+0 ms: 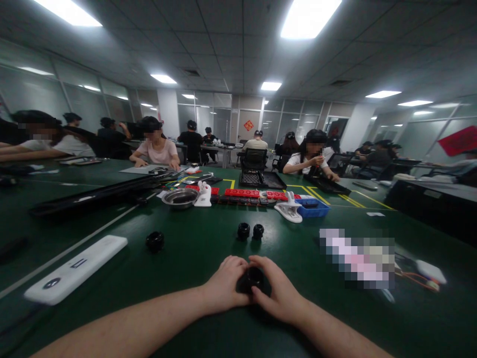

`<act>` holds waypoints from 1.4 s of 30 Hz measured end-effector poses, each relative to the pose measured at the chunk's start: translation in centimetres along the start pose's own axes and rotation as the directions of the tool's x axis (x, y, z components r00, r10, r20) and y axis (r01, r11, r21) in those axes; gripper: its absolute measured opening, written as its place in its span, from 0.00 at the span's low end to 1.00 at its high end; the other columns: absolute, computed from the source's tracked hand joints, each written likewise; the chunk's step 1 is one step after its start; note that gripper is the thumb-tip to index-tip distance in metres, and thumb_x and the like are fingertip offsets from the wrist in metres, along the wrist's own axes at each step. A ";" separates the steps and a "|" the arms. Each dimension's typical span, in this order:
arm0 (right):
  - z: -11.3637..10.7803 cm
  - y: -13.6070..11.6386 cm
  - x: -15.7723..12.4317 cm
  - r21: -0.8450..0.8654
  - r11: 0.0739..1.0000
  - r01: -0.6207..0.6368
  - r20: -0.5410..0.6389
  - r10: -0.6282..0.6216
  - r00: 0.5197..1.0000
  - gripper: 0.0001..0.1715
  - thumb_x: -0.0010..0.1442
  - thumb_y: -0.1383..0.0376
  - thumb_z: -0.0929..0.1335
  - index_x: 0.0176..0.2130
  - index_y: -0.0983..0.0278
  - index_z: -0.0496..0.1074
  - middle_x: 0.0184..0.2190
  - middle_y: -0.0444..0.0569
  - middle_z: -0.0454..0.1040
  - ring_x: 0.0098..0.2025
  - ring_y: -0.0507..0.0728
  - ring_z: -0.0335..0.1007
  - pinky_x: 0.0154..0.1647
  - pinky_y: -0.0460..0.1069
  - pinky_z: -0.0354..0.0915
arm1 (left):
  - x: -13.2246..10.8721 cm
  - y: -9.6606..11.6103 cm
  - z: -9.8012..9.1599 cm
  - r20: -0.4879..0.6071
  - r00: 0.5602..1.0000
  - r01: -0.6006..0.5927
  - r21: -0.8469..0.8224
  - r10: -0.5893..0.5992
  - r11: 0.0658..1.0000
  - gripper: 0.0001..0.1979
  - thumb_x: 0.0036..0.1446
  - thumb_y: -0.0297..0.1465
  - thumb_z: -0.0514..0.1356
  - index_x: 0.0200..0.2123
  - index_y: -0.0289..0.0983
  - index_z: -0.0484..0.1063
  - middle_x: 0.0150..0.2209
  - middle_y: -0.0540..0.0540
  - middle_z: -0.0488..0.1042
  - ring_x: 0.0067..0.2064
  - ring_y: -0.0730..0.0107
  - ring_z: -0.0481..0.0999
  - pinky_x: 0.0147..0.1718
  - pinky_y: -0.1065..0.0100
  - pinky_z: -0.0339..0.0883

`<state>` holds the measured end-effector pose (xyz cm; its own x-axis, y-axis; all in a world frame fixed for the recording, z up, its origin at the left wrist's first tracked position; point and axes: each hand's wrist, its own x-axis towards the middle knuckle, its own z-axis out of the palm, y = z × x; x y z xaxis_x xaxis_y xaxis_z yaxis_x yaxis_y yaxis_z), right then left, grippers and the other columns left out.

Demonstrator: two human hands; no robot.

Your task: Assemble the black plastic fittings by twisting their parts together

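On the green table right in front of me, a black cable gland (255, 275) with a round opening on top is held between both hands. My left hand (228, 282) is closed around its left side, thumb toward me and fingers behind it. Curled around the right side, my right hand (279, 287) touches it with thumb and fingers. Two similar black glands, a larger one (243, 231) and a smaller one (258, 231), stand upright close together beyond my hands. Another black gland (154, 241) sits farther left. The underside of the held one is hidden.
A white power strip (76, 271) lies at left. Behind the glands are a metal bowl (181, 198), white clips (288, 209), red blocks (242, 193) and a blue bin (313, 207). At right are a blurred-out item (356, 258) and a white plug-like piece (430, 271). People work across the table.
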<state>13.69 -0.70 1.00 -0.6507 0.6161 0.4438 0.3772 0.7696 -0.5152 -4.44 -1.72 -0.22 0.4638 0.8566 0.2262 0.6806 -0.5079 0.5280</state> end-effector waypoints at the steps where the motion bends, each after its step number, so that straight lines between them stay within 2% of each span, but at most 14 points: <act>1: -0.1 -0.1 -0.1 0.020 0.999 0.041 0.012 -0.042 0.999 0.31 0.48 0.69 0.62 0.52 0.64 0.53 0.47 0.55 0.63 0.48 0.60 0.60 0.49 0.56 0.58 | 0.0 0.1 -0.1 0.003 1.000 0.000 0.001 0.000 1.000 0.24 0.41 0.41 0.62 0.42 0.39 0.65 0.41 0.46 0.65 0.44 0.59 0.62 0.43 0.60 0.58; 3: -0.2 -0.1 -0.1 0.018 0.998 0.065 0.008 -0.065 0.998 0.32 0.48 0.68 0.63 0.53 0.65 0.52 0.49 0.56 0.61 0.50 0.61 0.58 0.51 0.57 0.56 | 0.0 0.1 -0.2 0.004 1.000 -0.004 0.011 0.004 1.000 0.23 0.41 0.42 0.62 0.40 0.38 0.66 0.41 0.45 0.65 0.44 0.59 0.62 0.44 0.60 0.58; 6: 0.2 -0.1 0.2 -0.045 0.997 -0.058 -0.056 0.055 0.997 0.33 0.46 0.64 0.67 0.51 0.66 0.54 0.45 0.56 0.63 0.47 0.62 0.60 0.47 0.57 0.58 | 0.0 0.1 -0.1 0.006 1.000 -0.017 0.032 0.017 0.999 0.19 0.41 0.42 0.62 0.35 0.37 0.67 0.41 0.45 0.65 0.43 0.60 0.63 0.43 0.61 0.58; 9: 0.4 -0.2 0.5 -0.066 0.990 -0.126 -0.058 0.122 0.991 0.24 0.46 0.63 0.68 0.44 0.65 0.61 0.38 0.52 0.67 0.40 0.60 0.63 0.41 0.55 0.62 | 0.0 0.1 0.0 0.004 1.000 -0.015 0.036 0.015 0.999 0.19 0.41 0.40 0.62 0.36 0.38 0.67 0.41 0.46 0.65 0.43 0.60 0.63 0.43 0.62 0.59; 11: 0.2 -0.3 0.4 -0.019 0.998 -0.062 -0.016 0.062 0.998 0.19 0.48 0.66 0.65 0.43 0.64 0.62 0.37 0.51 0.67 0.39 0.58 0.63 0.41 0.54 0.61 | 0.0 0.1 0.0 0.006 1.000 -0.006 0.028 0.006 1.000 0.20 0.40 0.39 0.63 0.39 0.39 0.66 0.41 0.46 0.65 0.43 0.61 0.63 0.43 0.62 0.59; 15: -0.3 -0.4 0.2 0.081 0.991 0.104 0.035 -0.107 0.994 0.28 0.48 0.68 0.62 0.50 0.64 0.55 0.46 0.53 0.62 0.47 0.59 0.59 0.48 0.54 0.57 | 0.0 0.1 0.0 -0.001 1.000 0.007 0.026 -0.007 1.000 0.22 0.40 0.42 0.62 0.39 0.38 0.66 0.40 0.46 0.65 0.42 0.60 0.62 0.42 0.61 0.59; 17: -0.2 -0.4 0.2 0.016 0.998 0.059 -0.001 -0.059 0.998 0.27 0.48 0.66 0.64 0.49 0.64 0.56 0.46 0.53 0.62 0.48 0.60 0.58 0.48 0.55 0.56 | 0.0 0.2 -0.1 -0.005 1.000 -0.001 0.034 0.001 0.999 0.21 0.40 0.43 0.62 0.37 0.38 0.66 0.40 0.46 0.65 0.42 0.60 0.62 0.43 0.61 0.59; 21: 0.3 -0.4 0.6 -0.150 0.978 -0.146 -0.046 0.140 0.989 0.18 0.46 0.60 0.68 0.38 0.64 0.64 0.35 0.51 0.66 0.38 0.60 0.60 0.39 0.54 0.60 | 0.0 0.4 -0.2 0.001 1.000 -0.013 0.045 0.013 0.999 0.18 0.41 0.41 0.62 0.35 0.38 0.67 0.40 0.47 0.65 0.42 0.61 0.63 0.42 0.62 0.59; 24: 0.1 -0.7 0.7 -0.136 0.985 -0.105 -0.003 0.106 0.994 0.13 0.47 0.65 0.66 0.36 0.64 0.65 0.33 0.49 0.66 0.36 0.58 0.61 0.38 0.54 0.60 | 0.0 0.5 -0.3 0.012 1.000 -0.002 0.037 0.002 0.999 0.19 0.41 0.37 0.62 0.38 0.39 0.66 0.40 0.47 0.65 0.42 0.61 0.63 0.43 0.63 0.59; 28: -0.4 -0.8 0.4 0.006 0.997 0.077 0.029 -0.077 0.997 0.27 0.47 0.68 0.63 0.48 0.64 0.57 0.44 0.53 0.64 0.46 0.60 0.58 0.47 0.55 0.57 | 0.0 0.2 -0.2 0.010 1.000 0.009 0.027 -0.009 1.000 0.21 0.40 0.40 0.62 0.39 0.38 0.66 0.41 0.46 0.64 0.43 0.60 0.62 0.43 0.62 0.58; 31: -0.2 -0.4 0.3 -0.077 0.997 -0.012 -0.053 0.008 0.999 0.30 0.47 0.62 0.66 0.49 0.65 0.56 0.45 0.55 0.62 0.47 0.62 0.57 0.47 0.57 0.57 | -0.1 0.1 -0.1 0.009 1.000 -0.006 0.031 0.005 1.000 0.20 0.41 0.42 0.61 0.37 0.38 0.66 0.42 0.46 0.64 0.43 0.59 0.62 0.44 0.61 0.58; 34: 0.1 -0.5 0.6 -0.186 0.973 -0.140 -0.068 0.129 0.989 0.21 0.44 0.59 0.68 0.39 0.65 0.63 0.36 0.52 0.65 0.40 0.61 0.60 0.40 0.56 0.60 | -0.1 0.3 -0.2 0.007 1.000 -0.009 0.040 0.009 0.999 0.18 0.42 0.40 0.61 0.36 0.38 0.67 0.41 0.46 0.65 0.43 0.60 0.62 0.43 0.62 0.58; 37: -0.1 -1.1 0.8 -0.214 0.967 -0.137 -0.016 0.136 0.991 0.12 0.45 0.64 0.67 0.33 0.64 0.65 0.32 0.49 0.65 0.37 0.59 0.60 0.39 0.55 0.59 | -0.1 0.6 -0.4 0.015 1.000 0.004 0.044 -0.004 0.999 0.17 0.40 0.37 0.62 0.36 0.39 0.67 0.41 0.47 0.65 0.43 0.60 0.62 0.44 0.62 0.57; 42: -0.4 -0.9 0.5 -0.103 0.994 -0.019 0.076 0.027 0.997 0.27 0.43 0.69 0.66 0.46 0.63 0.60 0.45 0.52 0.60 0.48 0.61 0.55 0.49 0.55 0.54 | -0.1 0.5 -0.3 0.023 1.000 0.001 0.042 -0.002 0.999 0.22 0.40 0.39 0.62 0.40 0.39 0.66 0.42 0.46 0.64 0.44 0.59 0.61 0.44 0.61 0.57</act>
<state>13.27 -1.02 2.03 -0.6881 0.6225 0.3729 0.4557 0.7706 -0.4456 -4.30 -2.02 0.25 0.4750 0.8554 0.2065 0.7045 -0.5103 0.4931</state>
